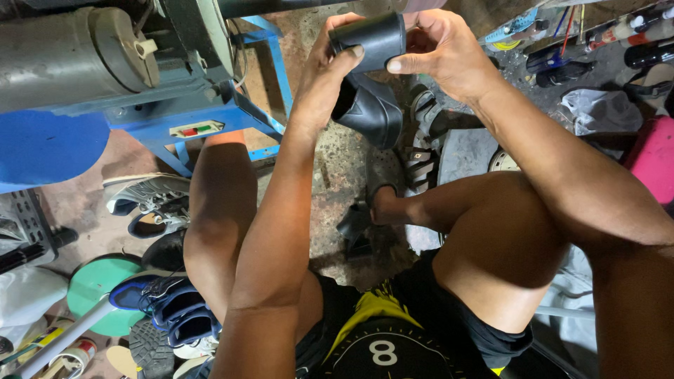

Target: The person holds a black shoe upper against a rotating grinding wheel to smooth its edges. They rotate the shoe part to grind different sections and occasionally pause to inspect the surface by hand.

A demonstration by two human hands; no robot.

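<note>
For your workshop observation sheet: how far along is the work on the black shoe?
Done: nothing shows as finished. In hand: the left hand and right hand grip the black shoe, thumbs pressing its heel. Left: other shoes, like the blue sneakers, lie untouched on the floor.

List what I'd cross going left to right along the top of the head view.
Grey machine cylinder → blue machine frame → left hand → black shoe → right hand → dark bottles.

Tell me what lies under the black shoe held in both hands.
Below the black shoe, held by left hand and right hand, lie stained concrete floor and sandals. The floor directly beneath it is hidden.
</note>
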